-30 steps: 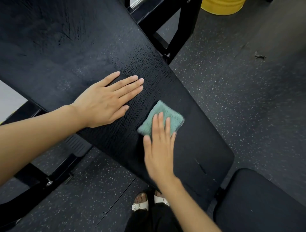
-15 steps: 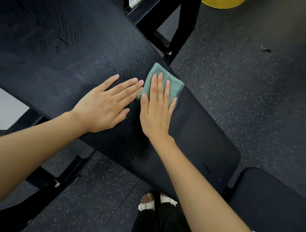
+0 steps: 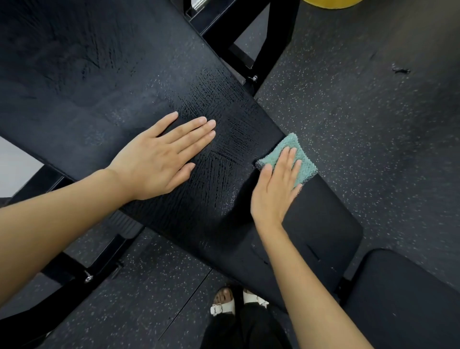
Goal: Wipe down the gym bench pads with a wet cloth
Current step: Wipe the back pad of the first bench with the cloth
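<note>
Long black bench pad [image 3: 124, 74] lying diagonally, wet streaky sheen across its middle, small teal terry cloth [image 3: 306, 167] flat at its right edge under the right hand [image 3: 276, 189], second black pad [image 3: 403, 299] just beside its narrow end

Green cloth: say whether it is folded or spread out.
Folded, apparently: the cloth is a small, thick, squarish pad, pressed under the flat right hand.

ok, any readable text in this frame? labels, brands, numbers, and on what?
None. No lettering, logo or number shows on the pad, the cloth, the frame, the yellow object or the sandals.
</note>
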The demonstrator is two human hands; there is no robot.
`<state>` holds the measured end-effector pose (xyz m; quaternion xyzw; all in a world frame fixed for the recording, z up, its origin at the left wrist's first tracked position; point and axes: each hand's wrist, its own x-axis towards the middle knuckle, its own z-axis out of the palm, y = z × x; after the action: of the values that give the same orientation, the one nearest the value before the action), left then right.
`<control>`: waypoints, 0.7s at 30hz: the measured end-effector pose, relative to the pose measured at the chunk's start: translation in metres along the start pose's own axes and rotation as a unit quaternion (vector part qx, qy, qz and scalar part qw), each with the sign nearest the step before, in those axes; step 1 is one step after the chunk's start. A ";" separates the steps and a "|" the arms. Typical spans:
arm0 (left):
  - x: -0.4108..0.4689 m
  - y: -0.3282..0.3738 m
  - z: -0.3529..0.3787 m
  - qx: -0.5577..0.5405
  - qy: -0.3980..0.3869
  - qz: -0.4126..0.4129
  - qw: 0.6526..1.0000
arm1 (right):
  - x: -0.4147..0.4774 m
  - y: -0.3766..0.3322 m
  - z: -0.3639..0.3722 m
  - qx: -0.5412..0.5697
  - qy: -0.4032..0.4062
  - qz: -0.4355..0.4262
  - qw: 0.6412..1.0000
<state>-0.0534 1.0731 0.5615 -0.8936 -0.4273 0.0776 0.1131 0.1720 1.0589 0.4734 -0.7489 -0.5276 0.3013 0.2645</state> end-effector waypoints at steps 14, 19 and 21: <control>0.002 0.002 -0.001 0.001 0.003 -0.005 1.000 | -0.055 -0.003 0.010 -0.010 -0.063 -0.131 0.989; 0.001 0.003 -0.001 0.001 0.009 -0.007 1.000 | -0.079 0.043 0.002 -0.028 -0.065 -0.096 0.993; 0.000 0.004 0.000 0.001 0.013 -0.008 1.000 | -0.087 0.055 0.001 -0.022 -0.057 -0.072 0.996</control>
<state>-0.0503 1.0712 0.5608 -0.8909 -0.4333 0.0654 0.1197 0.1834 0.9594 0.4487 -0.6962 -0.6007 0.3124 0.2384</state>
